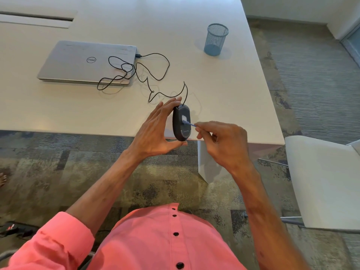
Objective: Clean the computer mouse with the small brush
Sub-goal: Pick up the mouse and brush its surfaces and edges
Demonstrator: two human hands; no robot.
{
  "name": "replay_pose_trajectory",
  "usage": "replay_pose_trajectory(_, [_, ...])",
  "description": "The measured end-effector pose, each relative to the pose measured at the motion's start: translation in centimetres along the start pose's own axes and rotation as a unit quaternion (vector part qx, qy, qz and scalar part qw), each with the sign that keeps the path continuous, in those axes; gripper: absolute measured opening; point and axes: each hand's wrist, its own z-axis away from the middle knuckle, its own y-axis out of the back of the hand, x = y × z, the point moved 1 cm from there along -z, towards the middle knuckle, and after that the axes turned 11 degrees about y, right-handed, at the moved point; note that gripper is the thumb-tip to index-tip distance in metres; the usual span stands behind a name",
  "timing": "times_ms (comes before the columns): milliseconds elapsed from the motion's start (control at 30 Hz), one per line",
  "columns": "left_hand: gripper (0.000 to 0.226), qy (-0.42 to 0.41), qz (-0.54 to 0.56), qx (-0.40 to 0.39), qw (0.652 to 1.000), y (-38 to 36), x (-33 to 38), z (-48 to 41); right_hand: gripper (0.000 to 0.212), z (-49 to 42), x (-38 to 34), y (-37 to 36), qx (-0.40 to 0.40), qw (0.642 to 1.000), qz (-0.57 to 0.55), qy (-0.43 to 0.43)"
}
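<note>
A black wired computer mouse [181, 125] is held up on its side over the table's near edge, its underside with a white label facing right. My left hand [155, 131] grips it, fingers along its far end and thumb under its near end. My right hand [222, 141] pinches a small blue brush [190, 124] whose tip touches the underside of the mouse beside the label. The mouse's black cable [152, 75] loops across the table to a closed silver laptop [85, 63].
A blue mesh pen cup [216, 39] stands at the back right of the white table [224, 90]. A white chair [323, 180] is close on my right. Patterned carpet lies below, with a sandal [17, 229] at the lower left.
</note>
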Motion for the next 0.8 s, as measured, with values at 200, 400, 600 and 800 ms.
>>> replay_pose_trajectory(200, [0.129, 0.0, 0.007, -0.01, 1.0, -0.1, -0.3, 0.6, 0.015, 0.3, 1.2, 1.8, -0.022, 0.999, -0.022, -0.03])
replay_pose_trajectory(400, [0.128, -0.007, 0.016, -0.007, 1.0, 0.0, 0.3, 0.4, 0.015, -0.4, 0.2, 0.4, 0.026, 0.993, -0.043, -0.111])
replay_pose_trajectory(600, [0.122, -0.001, 0.022, -0.008, 1.0, 0.1, -0.2, 0.4, 0.013, 0.0, -1.1, 0.0, -0.022, 0.988, -0.141, -0.055])
replay_pose_trajectory(800, [0.128, -0.003, 0.014, -0.008, 1.0, -0.2, -0.2, 0.2, 0.015, -0.2, 0.1, 1.0, 0.061, 0.989, -0.082, -0.106])
